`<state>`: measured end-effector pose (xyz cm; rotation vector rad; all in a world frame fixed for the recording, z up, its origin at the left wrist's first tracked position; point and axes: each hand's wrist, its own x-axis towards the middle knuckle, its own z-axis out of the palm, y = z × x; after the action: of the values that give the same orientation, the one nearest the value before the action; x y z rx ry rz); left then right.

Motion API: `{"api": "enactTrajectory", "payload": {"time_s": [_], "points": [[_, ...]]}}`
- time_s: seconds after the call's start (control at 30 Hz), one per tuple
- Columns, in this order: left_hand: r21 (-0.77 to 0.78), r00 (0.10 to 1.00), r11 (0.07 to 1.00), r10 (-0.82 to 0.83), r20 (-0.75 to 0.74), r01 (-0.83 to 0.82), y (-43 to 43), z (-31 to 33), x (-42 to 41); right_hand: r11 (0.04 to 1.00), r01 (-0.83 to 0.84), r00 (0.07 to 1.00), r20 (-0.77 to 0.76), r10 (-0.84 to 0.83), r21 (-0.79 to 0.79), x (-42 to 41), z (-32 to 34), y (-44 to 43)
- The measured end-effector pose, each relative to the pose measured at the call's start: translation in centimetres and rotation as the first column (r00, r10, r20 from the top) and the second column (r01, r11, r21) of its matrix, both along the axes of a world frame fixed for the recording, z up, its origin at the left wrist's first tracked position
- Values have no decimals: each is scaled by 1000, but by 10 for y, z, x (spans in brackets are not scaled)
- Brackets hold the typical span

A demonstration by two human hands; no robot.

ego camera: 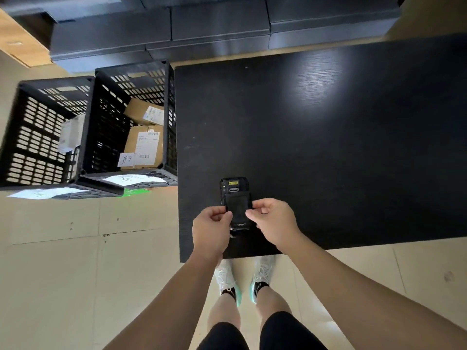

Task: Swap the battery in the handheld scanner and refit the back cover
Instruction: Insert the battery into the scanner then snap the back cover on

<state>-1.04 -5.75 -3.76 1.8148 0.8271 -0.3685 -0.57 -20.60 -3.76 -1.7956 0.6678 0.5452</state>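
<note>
Black wood-grain covers the table [328, 152], and near its front-left corner lies the handheld scanner [235, 195], back side up, with a yellow label and a small window showing at its far end. Over the scanner's middle sits the black back cover [238, 210], printed with a pale logo at its near end, and both hands are pinching it from opposite sides. The left hand [211, 229] has its thumb and curled fingers closed on the cover's left edge; the right hand [274, 221] has thumb and forefinger closed on the right edge, with the other fingers folded into the palm. Whether the cover is seated flush or lifted slightly off the scanner body cannot be told, and the battery itself is hidden under it. Just nearer than the fingertips, a bit of the scanner's near end shows between the two hands. Beyond the fingertips the scanner's far end points away across the bare tabletop, where a patch of light glares. Off to the left of the left hand, on the beige tiled floor [63, 274], stand two black perforated crates [32, 137]; the one nearer the table holds labelled cardboard parcels [144, 145], and white paper sheets [131, 179] hang on the crates' near walls. Below the hands, past the table edge, the person's pale trainers [228, 279] rest on the floor.
</note>
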Motion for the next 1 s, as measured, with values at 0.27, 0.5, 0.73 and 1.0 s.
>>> {"api": "enactTrajectory", "payload": {"time_s": [0.27, 0.5, 0.73, 1.0], "points": [[-22, 995, 995, -99, 13, 100, 16, -16, 6, 997, -34, 999, 10, 35, -65, 6, -13, 8], [-36, 994, 994, -107, 7, 107, 19, -18, 6, 997, -44, 999, 25, 45, -57, 3, -18, 7], [-54, 993, 991, -121, 4, 121, 23, -19, 1, 997, -47, 998, 39, 49, -57, -2, -18, 7], [-41, 992, 991, -126, 14, 127, 25, -21, 1, 992, -72, 996, 38, 77, -108, -2, -18, 10]]}}
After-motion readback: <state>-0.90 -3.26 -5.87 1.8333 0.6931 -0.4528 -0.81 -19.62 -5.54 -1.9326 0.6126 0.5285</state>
